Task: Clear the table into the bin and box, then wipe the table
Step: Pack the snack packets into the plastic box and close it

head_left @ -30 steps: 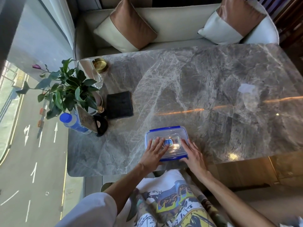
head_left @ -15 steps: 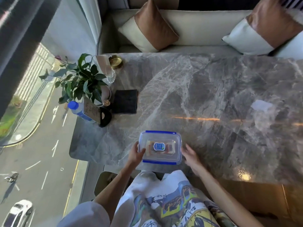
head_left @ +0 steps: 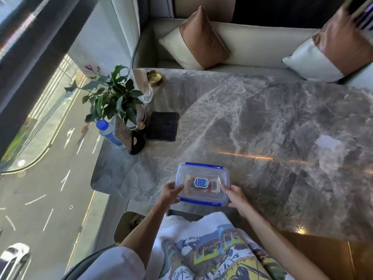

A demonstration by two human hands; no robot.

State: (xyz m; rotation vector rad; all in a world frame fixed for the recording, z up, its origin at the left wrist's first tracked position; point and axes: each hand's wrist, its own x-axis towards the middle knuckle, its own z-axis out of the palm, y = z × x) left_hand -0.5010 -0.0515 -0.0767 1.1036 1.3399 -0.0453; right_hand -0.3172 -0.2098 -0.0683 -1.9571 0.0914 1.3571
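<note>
Holding the lidded box [head_left: 202,183] at the near edge of the worktop [head_left: 262,118], my left hand [head_left: 170,194] grips its left end, my right hand [head_left: 235,197] its right; long axis runs left-right between both hands

I see the box [head_left: 202,183] on the bench [head_left: 262,118] at its near edge, the left hand [head_left: 170,194] at its left side and the right hand [head_left: 235,196] at its right. Far left stands the plant [head_left: 113,96], with the bottle [head_left: 107,131] before it and the cloth [head_left: 162,126] just to its right. The sofa [head_left: 252,43] lies behind the bench.
</note>
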